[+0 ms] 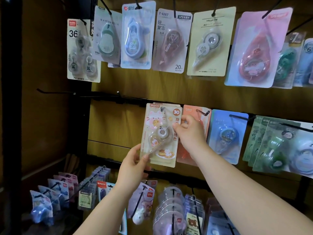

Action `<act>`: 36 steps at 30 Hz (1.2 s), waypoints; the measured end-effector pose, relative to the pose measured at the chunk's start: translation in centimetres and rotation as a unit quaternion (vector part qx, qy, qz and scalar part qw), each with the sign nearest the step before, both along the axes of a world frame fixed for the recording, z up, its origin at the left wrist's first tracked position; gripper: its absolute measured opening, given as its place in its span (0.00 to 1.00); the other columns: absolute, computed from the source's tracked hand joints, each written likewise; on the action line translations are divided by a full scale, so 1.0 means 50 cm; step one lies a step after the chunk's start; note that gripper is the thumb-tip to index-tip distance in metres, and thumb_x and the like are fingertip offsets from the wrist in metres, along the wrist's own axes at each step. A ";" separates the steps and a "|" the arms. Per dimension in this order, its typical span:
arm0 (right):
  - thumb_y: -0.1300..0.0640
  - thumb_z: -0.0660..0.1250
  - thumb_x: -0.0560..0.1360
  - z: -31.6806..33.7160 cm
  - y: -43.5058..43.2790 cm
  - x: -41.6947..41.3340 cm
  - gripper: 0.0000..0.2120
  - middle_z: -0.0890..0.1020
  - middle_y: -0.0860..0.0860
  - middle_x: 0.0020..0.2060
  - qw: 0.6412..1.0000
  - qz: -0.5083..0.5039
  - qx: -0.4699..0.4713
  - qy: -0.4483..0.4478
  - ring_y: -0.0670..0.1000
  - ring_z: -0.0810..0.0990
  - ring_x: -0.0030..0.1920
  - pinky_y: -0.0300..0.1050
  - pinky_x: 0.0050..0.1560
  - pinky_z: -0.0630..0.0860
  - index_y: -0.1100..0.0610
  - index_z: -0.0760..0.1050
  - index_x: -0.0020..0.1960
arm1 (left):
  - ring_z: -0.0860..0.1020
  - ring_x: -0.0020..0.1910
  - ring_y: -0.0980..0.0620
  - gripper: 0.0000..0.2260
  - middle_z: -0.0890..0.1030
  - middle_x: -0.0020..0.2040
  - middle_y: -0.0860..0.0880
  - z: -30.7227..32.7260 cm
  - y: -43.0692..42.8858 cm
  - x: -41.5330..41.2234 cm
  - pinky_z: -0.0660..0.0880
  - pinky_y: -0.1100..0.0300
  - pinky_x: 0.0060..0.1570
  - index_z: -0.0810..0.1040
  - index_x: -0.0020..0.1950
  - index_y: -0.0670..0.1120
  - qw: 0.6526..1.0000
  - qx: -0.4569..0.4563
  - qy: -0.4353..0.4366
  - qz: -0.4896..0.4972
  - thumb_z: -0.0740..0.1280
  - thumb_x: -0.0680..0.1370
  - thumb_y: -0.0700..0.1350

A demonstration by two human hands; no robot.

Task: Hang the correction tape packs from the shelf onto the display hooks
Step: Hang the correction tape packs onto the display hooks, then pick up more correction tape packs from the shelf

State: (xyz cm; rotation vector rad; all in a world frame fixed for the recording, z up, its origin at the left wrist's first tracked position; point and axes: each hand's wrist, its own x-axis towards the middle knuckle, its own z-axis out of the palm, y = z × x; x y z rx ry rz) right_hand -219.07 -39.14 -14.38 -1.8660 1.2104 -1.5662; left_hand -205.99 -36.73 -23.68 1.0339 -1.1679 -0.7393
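A cream correction tape pack (160, 133) with a pink cat print and a "30" badge hangs at the middle row of the display, its hole on a black hook (163, 109). My left hand (133, 164) pinches its lower left corner, thumb on the blister. My right hand (189, 131) grips the pack's right edge with curled fingers. More packs of the same kind sit behind it on the hook.
Other tape packs hang on black hooks: a top row (171, 41), an orange pack (196, 112), a blue pack (227, 134) and green packs (274, 146) to the right. A bare hook (55, 92) juts out at the middle left. Lower hooks hold purple and blue packs (169, 206).
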 end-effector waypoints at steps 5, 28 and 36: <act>0.58 0.62 0.76 -0.013 -0.054 0.013 0.05 0.78 0.47 0.36 0.999 -0.026 0.008 -0.021 0.45 0.76 0.35 0.37 0.32 0.72 0.54 0.71 0.53 | 0.74 0.35 0.57 0.12 0.77 0.41 0.52 0.005 -0.058 0.013 0.70 0.65 0.34 0.71 0.61 0.48 0.999 -0.007 -0.017 0.028 0.61 0.78 0.41; 0.54 0.58 0.78 -0.061 0.002 -0.008 0.11 0.73 0.43 0.36 0.992 -0.090 -0.006 0.086 0.51 0.78 0.41 0.47 0.43 0.77 0.54 0.65 0.60 | 0.73 0.34 0.55 0.09 0.78 0.42 0.48 -0.059 -0.059 0.008 0.70 0.60 0.37 0.74 0.57 0.44 0.997 0.066 -0.029 0.024 0.58 0.79 0.41; 0.58 0.58 0.77 -0.217 0.157 -0.085 0.07 0.75 0.46 0.36 0.995 -0.037 0.053 0.078 0.51 0.75 0.37 0.48 0.44 0.75 0.47 0.67 0.44 | 0.73 0.25 0.62 0.14 0.76 0.32 0.49 -0.182 0.121 -0.089 0.67 0.74 0.26 0.76 0.40 0.48 0.997 0.040 -0.040 -0.046 0.55 0.80 0.38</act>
